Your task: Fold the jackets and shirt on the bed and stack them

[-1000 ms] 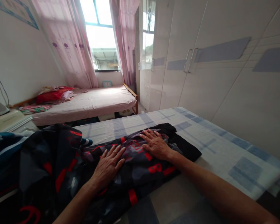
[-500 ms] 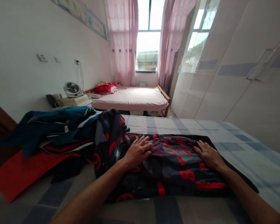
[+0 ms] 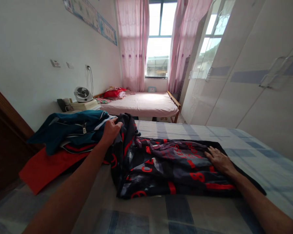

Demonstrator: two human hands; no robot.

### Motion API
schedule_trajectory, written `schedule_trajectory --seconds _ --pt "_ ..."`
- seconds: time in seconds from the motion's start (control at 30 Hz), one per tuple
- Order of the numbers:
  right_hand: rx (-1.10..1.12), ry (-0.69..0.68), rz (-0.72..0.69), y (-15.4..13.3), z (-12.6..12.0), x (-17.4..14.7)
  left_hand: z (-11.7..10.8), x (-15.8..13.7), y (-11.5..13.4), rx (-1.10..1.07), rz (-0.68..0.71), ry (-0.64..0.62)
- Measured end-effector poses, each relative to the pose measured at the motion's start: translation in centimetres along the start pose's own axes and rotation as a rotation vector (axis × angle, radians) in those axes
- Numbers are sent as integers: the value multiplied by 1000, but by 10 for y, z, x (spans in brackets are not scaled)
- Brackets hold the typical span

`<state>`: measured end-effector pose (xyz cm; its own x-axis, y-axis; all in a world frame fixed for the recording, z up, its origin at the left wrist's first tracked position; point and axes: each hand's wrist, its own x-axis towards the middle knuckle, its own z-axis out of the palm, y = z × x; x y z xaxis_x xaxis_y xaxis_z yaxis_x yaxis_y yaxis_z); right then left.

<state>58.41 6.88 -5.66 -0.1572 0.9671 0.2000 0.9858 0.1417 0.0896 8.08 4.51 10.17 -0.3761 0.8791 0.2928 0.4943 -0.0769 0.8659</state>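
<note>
A black garment (image 3: pixel 161 175) with red letters and numbers lies folded lengthwise across the bed, its left part bunched up higher than the rest. My left hand (image 3: pixel 112 130) is closed on the top edge of that bunched part; some of its fingers are hidden by the cloth. Flat on the garment's right end rests my right hand (image 3: pixel 218 160), with its fingers stretched out. Just left of my left hand, a teal jacket (image 3: pixel 70 128) with a zip and white stripes is heaped over an orange-red piece of cloth (image 3: pixel 51 165).
Beneath everything spreads a blue-and-white checked bed sheet (image 3: pixel 158 211). Farther back stand a second bed (image 3: pixel 146 105) with a pink sheet and a small fan (image 3: pixel 83 93) on a box. A white wardrobe (image 3: pixel 254 104) lines the right side.
My left hand has moved left and away from the garment's middle, and now grips its bunched left part. My right hand stays on the right end. The view has shifted slightly.
</note>
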Motion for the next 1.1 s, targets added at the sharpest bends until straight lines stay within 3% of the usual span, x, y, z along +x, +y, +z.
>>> schedule_trajectory --seconds 0.1,0.13,0.23,0.3,0.37,0.43,0.53,0.63,0.73,0.9,1.07,1.1 --pt "-14 -1 -5 0 0 0 22 -40 29 -28 195 -42" --pt "-15 -6 4 0 0 0 32 -58 37 -15 337 -119" --pt "0 -47 63 0 0 2 63 -115 46 140 696 -571" --pt "26 -85 92 -2 -2 3 77 -149 40 272 789 -864" --pt "68 -78 149 -8 -11 3 82 -172 30 328 805 -1005" --pt "138 20 197 -22 -27 0 75 -182 20 294 767 -975" --pt "345 184 122 -58 -62 -10 50 -174 3 215 646 -712" --pt "677 45 -50 -102 -95 -26 22 -151 -21 242 533 -372" --pt "844 -92 -208 -138 -109 -40 5 -129 -48 319 454 -205" --pt "793 101 -323 -164 -116 -31 10 -104 -66 452 476 -250" --pt "758 500 -377 -168 -145 1 39 -87 -58 543 660 -352" --pt "741 530 -395 -164 -144 4 44 -86 -59 554 681 -402"
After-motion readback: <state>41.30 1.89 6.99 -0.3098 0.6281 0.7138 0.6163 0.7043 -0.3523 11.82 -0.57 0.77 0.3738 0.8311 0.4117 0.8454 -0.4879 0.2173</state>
